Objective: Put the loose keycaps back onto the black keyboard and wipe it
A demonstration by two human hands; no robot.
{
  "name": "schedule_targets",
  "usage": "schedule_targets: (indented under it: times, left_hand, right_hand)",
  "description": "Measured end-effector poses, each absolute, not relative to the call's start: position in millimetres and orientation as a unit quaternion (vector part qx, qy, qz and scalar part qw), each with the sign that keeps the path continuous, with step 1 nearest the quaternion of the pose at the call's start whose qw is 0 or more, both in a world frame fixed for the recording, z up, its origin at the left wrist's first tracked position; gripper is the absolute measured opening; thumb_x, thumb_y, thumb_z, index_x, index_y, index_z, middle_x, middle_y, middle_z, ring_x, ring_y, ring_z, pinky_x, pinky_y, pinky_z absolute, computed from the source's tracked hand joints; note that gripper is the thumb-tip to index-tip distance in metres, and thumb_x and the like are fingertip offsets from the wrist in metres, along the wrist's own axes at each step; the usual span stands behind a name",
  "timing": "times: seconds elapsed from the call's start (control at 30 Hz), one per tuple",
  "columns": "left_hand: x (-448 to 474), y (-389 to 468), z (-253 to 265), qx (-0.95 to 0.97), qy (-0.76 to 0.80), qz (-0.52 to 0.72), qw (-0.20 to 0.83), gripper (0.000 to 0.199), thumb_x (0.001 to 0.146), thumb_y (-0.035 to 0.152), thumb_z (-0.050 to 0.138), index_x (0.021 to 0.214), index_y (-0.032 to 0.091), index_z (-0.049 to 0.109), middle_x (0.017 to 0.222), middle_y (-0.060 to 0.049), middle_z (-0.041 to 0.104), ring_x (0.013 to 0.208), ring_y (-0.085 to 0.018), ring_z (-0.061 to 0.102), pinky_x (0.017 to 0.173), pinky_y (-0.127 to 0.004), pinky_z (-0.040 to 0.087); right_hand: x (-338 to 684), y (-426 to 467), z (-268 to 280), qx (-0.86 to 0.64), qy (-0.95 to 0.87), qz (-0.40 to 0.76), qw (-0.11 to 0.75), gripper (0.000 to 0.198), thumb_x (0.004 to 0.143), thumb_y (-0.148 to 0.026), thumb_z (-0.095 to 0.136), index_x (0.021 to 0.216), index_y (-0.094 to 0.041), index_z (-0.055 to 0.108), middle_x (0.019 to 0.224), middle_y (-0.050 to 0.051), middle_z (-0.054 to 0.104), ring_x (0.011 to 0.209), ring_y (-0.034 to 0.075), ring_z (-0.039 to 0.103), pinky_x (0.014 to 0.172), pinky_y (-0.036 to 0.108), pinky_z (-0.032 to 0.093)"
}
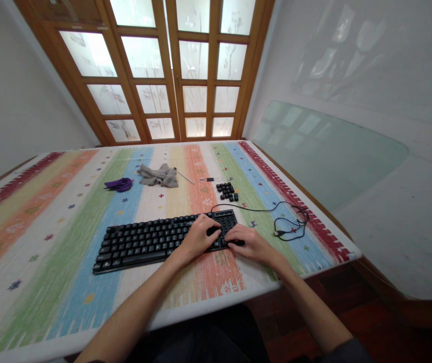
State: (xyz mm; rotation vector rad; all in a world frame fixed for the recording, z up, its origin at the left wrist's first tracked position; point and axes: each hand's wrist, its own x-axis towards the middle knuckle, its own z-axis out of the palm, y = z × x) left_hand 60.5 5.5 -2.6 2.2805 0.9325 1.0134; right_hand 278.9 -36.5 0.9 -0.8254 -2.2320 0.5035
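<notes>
A black keyboard [136,244] lies slightly angled near the table's front edge. Its number pad [228,220] shows bare key sockets. My left hand [201,234] rests over the keyboard just left of the pad, its fingers curled and thumb reaching right. At the right end, my right hand [249,241] has its fingers bent together over the pad's lower part; whatever lies between the fingertips is hidden. Loose black keycaps [226,190] sit in a cluster behind the pad, with one orange-marked keycap at their right side.
Behind the keyboard lie a purple cloth strap [119,185], a crumpled grey cloth [158,176], a thin brush-like stick [184,176] and a small black-handled tool [210,179]. The keyboard's cable [295,222] coils at right. A striped cloth covers the table [68,242]; a wall stands beyond its right edge.
</notes>
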Motion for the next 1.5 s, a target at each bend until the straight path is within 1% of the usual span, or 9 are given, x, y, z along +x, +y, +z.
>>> schedule_targets:
  times: [0.17, 0.37, 0.53, 0.73, 0.93, 1.07, 1.2, 1.3, 1.5]
  left_hand:
    - [61, 6, -4, 0.834, 0.338, 0.371, 0.229, 0.009, 0.084, 0.014, 0.068, 0.090, 0.019, 0.071, 0.088, -0.005, 0.073, 0.092, -0.022, 0.062, 0.084, -0.035, 0.051]
    - [63, 7, -3, 0.840, 0.338, 0.367, 0.213, 0.008, 0.084, 0.014, 0.068, 0.088, 0.020, 0.070, 0.086, -0.004, 0.072, 0.089, -0.021, 0.061, 0.083, -0.035, 0.051]
    - [63, 7, -4, 0.851, 0.322, 0.362, 0.202, 0.006, 0.083, 0.014, 0.069, 0.087, 0.018, 0.071, 0.085, -0.005, 0.073, 0.087, -0.021, 0.061, 0.081, -0.034, 0.051]
    - [62, 8, -5, 0.873, 0.300, 0.340, 0.178, 0.008, 0.084, 0.012, 0.066, 0.087, 0.017, 0.071, 0.085, -0.005, 0.072, 0.085, -0.020, 0.060, 0.080, -0.033, 0.051]
    - [61, 7, -4, 0.872, 0.294, 0.348, 0.180, 0.009, 0.084, 0.014, 0.066, 0.090, 0.017, 0.072, 0.086, -0.006, 0.072, 0.085, -0.021, 0.060, 0.081, -0.034, 0.052]
    - [63, 7, -4, 0.875, 0.294, 0.346, 0.169, 0.009, 0.084, 0.014, 0.065, 0.090, 0.016, 0.072, 0.089, -0.007, 0.073, 0.087, -0.021, 0.060, 0.082, -0.034, 0.051]
    - [65, 7, -5, 0.883, 0.293, 0.335, 0.153, 0.009, 0.084, 0.014, 0.064, 0.087, 0.017, 0.071, 0.088, -0.007, 0.072, 0.086, -0.021, 0.060, 0.082, -0.034, 0.051]
    - [65, 6, -4, 0.878, 0.301, 0.338, 0.152, 0.008, 0.083, 0.013, 0.064, 0.086, 0.017, 0.071, 0.086, -0.007, 0.070, 0.086, -0.021, 0.060, 0.082, -0.034, 0.051]
    - [64, 6, -4, 0.869, 0.310, 0.344, 0.175, 0.006, 0.082, 0.013, 0.067, 0.084, 0.018, 0.069, 0.083, -0.005, 0.070, 0.083, -0.020, 0.059, 0.079, -0.032, 0.050]
  right_hand:
    - [277, -38, 4, -0.298, -0.884, 0.134, 0.335, 0.015, 0.094, -0.016, 0.056, 0.090, -0.018, 0.071, 0.090, 0.008, 0.071, 0.084, 0.020, 0.062, 0.076, 0.035, 0.056]
    - [270, -41, 3, -0.297, -0.917, 0.015, 0.266, 0.026, 0.095, -0.013, 0.050, 0.078, -0.017, 0.069, 0.076, 0.008, 0.068, 0.074, 0.021, 0.057, 0.071, 0.038, 0.055]
    - [269, -42, 2, -0.307, -0.904, 0.054, 0.293, 0.022, 0.090, -0.011, 0.055, 0.076, -0.018, 0.071, 0.076, 0.007, 0.069, 0.074, 0.020, 0.058, 0.071, 0.036, 0.055]
    - [275, -43, 3, -0.315, -0.865, 0.128, 0.368, 0.018, 0.089, -0.013, 0.059, 0.093, -0.019, 0.075, 0.092, 0.008, 0.074, 0.084, 0.020, 0.063, 0.077, 0.038, 0.056]
    - [288, -31, 13, -0.343, -0.845, 0.118, 0.392, 0.017, 0.092, -0.016, 0.059, 0.094, -0.022, 0.074, 0.094, 0.007, 0.075, 0.087, 0.021, 0.067, 0.082, 0.040, 0.056]
    - [300, -7, 16, -0.374, -0.834, 0.095, 0.395, 0.014, 0.091, -0.019, 0.060, 0.093, -0.022, 0.074, 0.093, 0.006, 0.076, 0.089, 0.022, 0.068, 0.089, 0.043, 0.053]
    - [304, 34, 15, -0.415, -0.834, 0.069, 0.358, 0.013, 0.088, -0.018, 0.063, 0.094, -0.020, 0.074, 0.096, 0.007, 0.076, 0.092, 0.024, 0.067, 0.087, 0.042, 0.052]
    - [301, 69, 14, -0.429, -0.841, 0.044, 0.326, 0.015, 0.085, -0.014, 0.064, 0.094, -0.020, 0.074, 0.097, 0.006, 0.076, 0.094, 0.024, 0.066, 0.091, 0.042, 0.050]
    - [289, 114, 7, -0.447, -0.864, 0.039, 0.228, 0.017, 0.077, -0.009, 0.069, 0.089, -0.019, 0.075, 0.096, 0.006, 0.076, 0.093, 0.024, 0.065, 0.089, 0.039, 0.047]
